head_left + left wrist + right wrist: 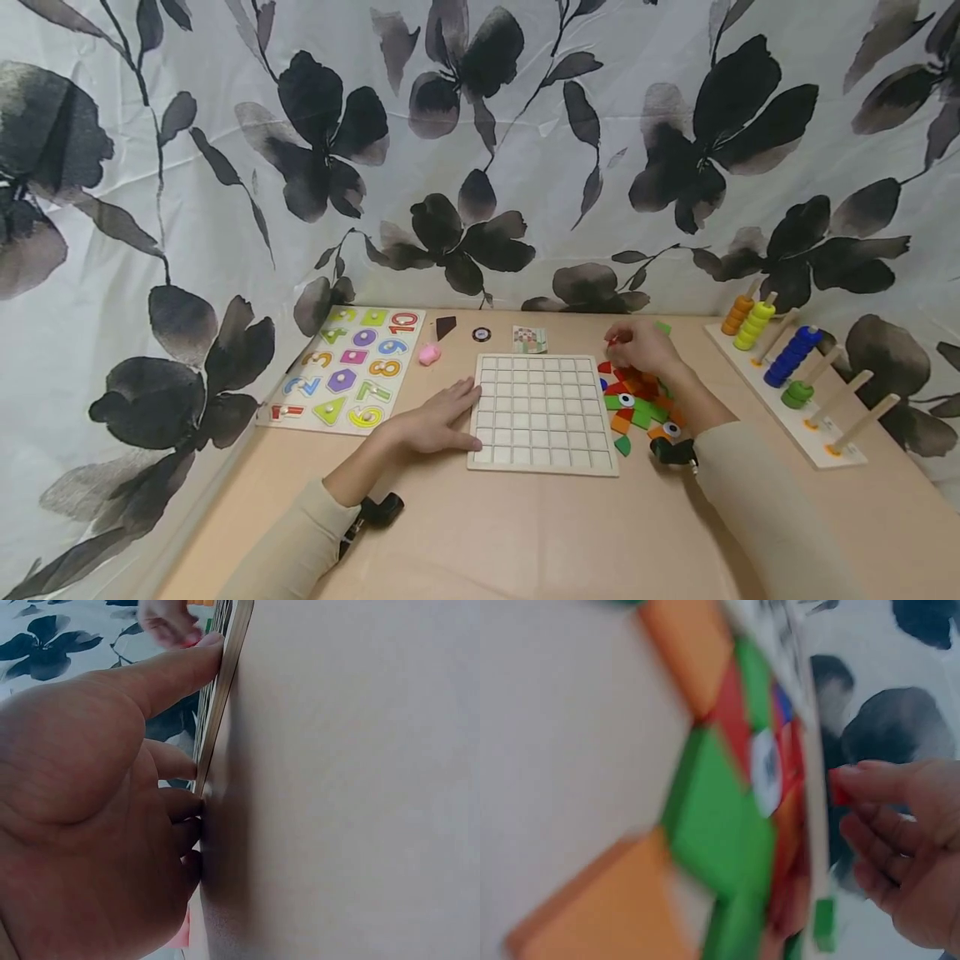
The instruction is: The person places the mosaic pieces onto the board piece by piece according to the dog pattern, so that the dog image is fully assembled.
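A pale square board (pixel 543 414) with a raised grid of empty cells lies on the table in the head view. My left hand (pixel 438 421) rests at its left side, fingers extended and thumb apart, the fingertips right at the wooden edge in the left wrist view. Over the back of a pile of coloured blocks (pixel 642 412), to the right of the board, is my right hand (pixel 647 346). It pinches a small red block (pixel 838 787) between thumb and finger. Green, orange and red blocks, some with printed eyes, overlap in the pile, blurred in the right wrist view.
A number-and-shape puzzle board (pixel 308 403) lies at the left. Behind the grid board are a pink lump (pixel 429 354), a dark brown piece (pixel 445 327), a round black token (pixel 481 334) and a picture card (pixel 529 339). A peg board (pixel 772 400) with coloured rings stands right.
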Available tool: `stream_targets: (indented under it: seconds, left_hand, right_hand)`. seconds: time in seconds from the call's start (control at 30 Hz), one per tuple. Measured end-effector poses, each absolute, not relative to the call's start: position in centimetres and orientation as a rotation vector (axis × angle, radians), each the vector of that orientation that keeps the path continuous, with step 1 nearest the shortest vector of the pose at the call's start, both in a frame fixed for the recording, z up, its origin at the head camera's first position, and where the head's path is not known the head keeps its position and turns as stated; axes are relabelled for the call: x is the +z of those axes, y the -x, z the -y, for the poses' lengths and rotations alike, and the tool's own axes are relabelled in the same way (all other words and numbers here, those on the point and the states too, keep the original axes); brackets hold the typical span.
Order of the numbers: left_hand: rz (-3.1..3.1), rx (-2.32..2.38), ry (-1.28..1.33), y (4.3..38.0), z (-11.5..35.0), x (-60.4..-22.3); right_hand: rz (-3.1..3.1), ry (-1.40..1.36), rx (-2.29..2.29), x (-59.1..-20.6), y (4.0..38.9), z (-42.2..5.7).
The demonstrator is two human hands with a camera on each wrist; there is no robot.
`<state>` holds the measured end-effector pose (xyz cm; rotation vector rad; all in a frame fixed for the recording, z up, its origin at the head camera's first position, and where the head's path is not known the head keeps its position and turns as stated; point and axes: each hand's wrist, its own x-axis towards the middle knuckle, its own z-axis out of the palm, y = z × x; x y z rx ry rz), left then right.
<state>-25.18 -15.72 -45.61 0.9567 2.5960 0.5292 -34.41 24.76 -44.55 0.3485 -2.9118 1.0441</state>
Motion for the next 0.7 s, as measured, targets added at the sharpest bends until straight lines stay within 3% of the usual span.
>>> stream_targets:
  seconds: [0.2, 0.37, 0.7]
  left_hand:
    - [-2.599, 0.547, -0.943, 25.1, 15.6, -45.8]
    - [-2.6, 0.528, -0.955, 25.3, 15.7, -45.8]
    - [-2.595, 0.519, -0.937, 25.5, 15.9, -46.0]
  right_hand:
    - [2.772, -0.673, 1.312, -42.8, 34.7, -20.1]
    - [2.77, -0.869, 1.278, -43.1, 35.7, -15.1]
    - [2.864, -0.958, 1.151, -44.5, 36.4, -9.8]
